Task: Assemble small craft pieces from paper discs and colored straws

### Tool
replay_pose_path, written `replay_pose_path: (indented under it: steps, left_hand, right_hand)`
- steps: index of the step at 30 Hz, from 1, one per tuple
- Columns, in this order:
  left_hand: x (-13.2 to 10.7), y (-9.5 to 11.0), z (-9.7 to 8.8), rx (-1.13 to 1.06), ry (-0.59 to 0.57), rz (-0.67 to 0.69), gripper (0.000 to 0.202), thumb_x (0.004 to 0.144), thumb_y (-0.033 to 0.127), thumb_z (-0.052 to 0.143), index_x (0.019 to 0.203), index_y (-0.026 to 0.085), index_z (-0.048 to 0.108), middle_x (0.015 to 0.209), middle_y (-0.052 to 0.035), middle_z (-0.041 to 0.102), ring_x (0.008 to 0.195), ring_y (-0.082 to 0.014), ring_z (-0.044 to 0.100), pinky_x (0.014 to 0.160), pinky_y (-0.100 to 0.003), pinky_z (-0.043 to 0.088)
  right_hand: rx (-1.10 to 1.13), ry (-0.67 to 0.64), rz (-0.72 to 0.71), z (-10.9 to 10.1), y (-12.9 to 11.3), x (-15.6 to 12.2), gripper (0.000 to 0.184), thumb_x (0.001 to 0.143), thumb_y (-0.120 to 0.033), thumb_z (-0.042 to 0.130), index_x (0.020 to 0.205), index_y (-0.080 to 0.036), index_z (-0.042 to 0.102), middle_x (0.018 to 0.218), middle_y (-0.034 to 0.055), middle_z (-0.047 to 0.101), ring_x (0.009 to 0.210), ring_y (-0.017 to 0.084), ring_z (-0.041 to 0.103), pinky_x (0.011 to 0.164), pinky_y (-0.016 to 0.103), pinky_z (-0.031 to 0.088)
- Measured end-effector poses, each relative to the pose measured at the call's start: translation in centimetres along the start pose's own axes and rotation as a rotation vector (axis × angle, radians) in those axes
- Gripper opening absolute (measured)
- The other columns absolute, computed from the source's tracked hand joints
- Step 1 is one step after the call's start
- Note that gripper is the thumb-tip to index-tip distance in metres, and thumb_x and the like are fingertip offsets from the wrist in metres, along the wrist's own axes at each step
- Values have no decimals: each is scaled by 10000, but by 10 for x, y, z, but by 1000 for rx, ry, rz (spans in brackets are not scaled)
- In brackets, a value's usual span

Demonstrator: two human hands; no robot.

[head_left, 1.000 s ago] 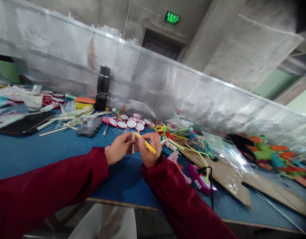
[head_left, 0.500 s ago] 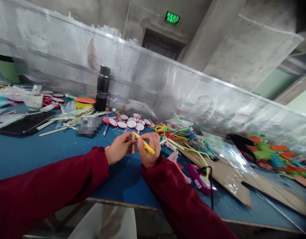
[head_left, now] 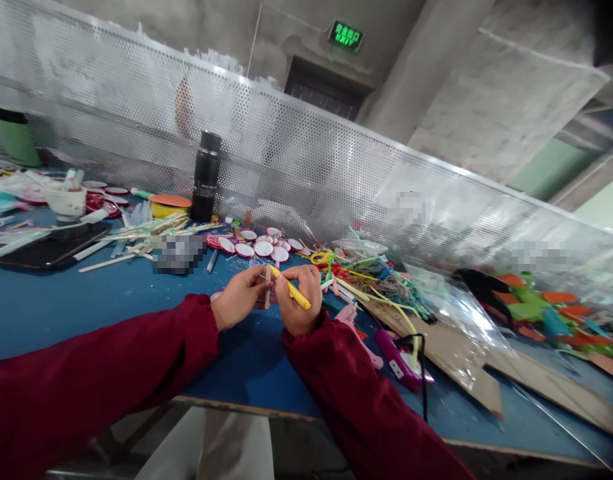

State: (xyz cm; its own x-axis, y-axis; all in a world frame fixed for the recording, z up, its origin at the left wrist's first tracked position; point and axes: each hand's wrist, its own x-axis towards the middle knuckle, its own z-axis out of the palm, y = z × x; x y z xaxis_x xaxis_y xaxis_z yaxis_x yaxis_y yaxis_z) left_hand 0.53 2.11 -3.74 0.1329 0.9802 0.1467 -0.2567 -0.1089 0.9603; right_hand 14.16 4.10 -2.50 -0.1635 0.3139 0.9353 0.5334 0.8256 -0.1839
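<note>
Since little has shifted, work apparently stays at the stick (head_left: 267, 298) the left hand (head_left: 238, 297) pinches; the right hand (head_left: 301, 305) grips a yellow tool (head_left: 297, 294).

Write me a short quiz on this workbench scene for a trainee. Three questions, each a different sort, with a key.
1. Multiple choice: what does the right hand hold?
a) a white cup
b) a yellow pen-like tool
c) a purple device

2. True or false: the black bottle stands in front of the perforated metal screen.

3. Fill in the missing word: between its thumb and fingers, the left hand holds a thin, pale ____.

Key: 1. b; 2. true; 3. stick
</note>
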Motion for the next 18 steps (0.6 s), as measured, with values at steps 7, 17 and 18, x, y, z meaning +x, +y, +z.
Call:
replay_pose_path:
  steps: [7,17,18]
  left_hand:
    - [-1,2,1,-10,12,-2,206,768,319,680,823,176,542,699,13,604,577,-118,563,571,-245,498]
    - [0,1,1,-29,17,-4,209,767,321,695,868,181,579,734,4,636,586,-123,579,590,-257,508]
    - [-1,2,1,-33,15,-4,220,767,323,698,893,182,587,754,-2,648,596,-128,589,596,-261,511]
  right_hand:
    - [2,-21,-6,0,-1,0,95,857,-206,548,764,-216,535,719,-2,634,721,163,575,797,378,428]
    - [-22,-11,-8,0,1,0,81,844,-193,559,773,-220,532,724,-1,631,722,170,578,784,376,435]
    - [-26,-3,-9,0,2,0,80,845,-192,560,776,-220,532,724,-1,630,723,170,579,781,374,437]
